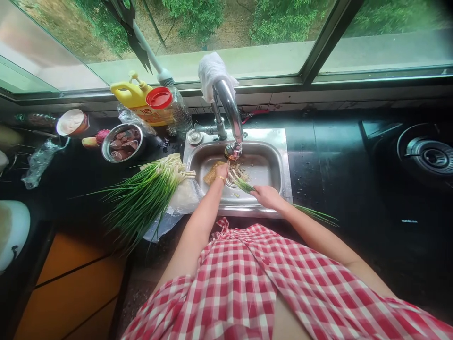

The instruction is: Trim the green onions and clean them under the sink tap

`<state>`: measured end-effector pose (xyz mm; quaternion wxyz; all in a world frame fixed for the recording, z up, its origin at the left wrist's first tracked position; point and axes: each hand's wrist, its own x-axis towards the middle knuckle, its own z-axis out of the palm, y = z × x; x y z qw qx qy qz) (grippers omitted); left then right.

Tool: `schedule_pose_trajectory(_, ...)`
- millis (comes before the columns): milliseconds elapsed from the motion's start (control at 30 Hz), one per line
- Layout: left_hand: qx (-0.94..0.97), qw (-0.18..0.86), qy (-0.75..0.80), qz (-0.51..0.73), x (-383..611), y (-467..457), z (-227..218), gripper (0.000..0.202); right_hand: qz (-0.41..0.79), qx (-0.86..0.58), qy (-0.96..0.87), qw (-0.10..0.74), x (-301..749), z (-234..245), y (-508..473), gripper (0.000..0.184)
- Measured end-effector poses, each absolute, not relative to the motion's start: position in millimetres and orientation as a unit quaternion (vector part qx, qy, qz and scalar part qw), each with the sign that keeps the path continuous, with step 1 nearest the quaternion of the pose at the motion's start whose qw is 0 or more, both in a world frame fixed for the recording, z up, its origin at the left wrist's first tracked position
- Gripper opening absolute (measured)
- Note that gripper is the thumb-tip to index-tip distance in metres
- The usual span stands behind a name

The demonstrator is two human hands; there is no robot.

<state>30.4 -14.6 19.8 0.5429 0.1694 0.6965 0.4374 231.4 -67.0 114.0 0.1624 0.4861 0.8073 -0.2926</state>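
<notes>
My right hand (268, 196) is closed around a small bunch of spring onions (244, 184) over the right part of the sink (286, 163). Their white ends point left into the basin, and the green tops (314, 213) trail past my wrist onto the counter. Under the faucet head (232, 151), my left hand (222, 170) pinches at the pale end of a spring onion; its fingertips are small and partly hidden. Loose roots and trimmings (242, 171) lie in the basin around the drain, beside a brown mesh-like piece (211, 174).
A large bunch of spring onions (148, 189) lies left of the sink on a plastic bag (184, 198). Behind it stand a metal bowl of dark meat pieces (123, 144), a red-lidded jar (160, 98) and a yellow jug (132, 94). A gas burner (433, 158) is at right.
</notes>
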Motion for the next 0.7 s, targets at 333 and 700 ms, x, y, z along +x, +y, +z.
schedule_pose_trajectory(333,0.401,0.478,0.746,0.232,28.4,-40.2,11.8,0.032,-0.258,0.481,0.814,0.199,228.2,98.4,-73.8,0.037)
schedule_pose_trajectory(700,0.482,0.308,0.818,-0.049,-34.7,-51.0,6.1,0.082,-0.276,0.531,0.777,0.197,251.3,91.2,-81.7,0.036)
